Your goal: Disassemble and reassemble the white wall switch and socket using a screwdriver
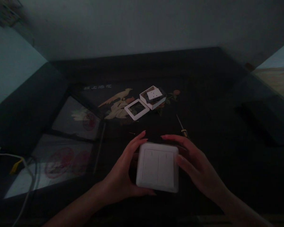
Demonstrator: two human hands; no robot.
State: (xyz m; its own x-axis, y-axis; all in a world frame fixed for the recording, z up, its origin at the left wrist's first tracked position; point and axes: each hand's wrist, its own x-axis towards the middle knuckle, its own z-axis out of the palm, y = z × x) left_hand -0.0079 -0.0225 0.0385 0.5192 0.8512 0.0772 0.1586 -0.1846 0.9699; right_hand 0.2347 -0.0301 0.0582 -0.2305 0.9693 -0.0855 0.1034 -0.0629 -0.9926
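A white two-rocker light switch (159,167), square with rounded corners, is held up near the front of the dark table with its face towards me. My left hand (127,171) wraps round its left side, fingers at the top corner and thumb along the lower edge. From the right, my right hand (196,164) grips it, thumb at the right edge of the face and fingers behind the top. Beyond the hands lie a white square frame (129,108) and an open white box (156,105) with a socket insert (154,94) resting tilted in it.
A screwdriver (184,132) lies beyond my right hand. Two small screws (132,133) lie near the frame. At the left, a white cable (29,189) runs past a yellow tag (15,166). A wall (132,28) stands behind the glossy, picture-printed tabletop (203,82).
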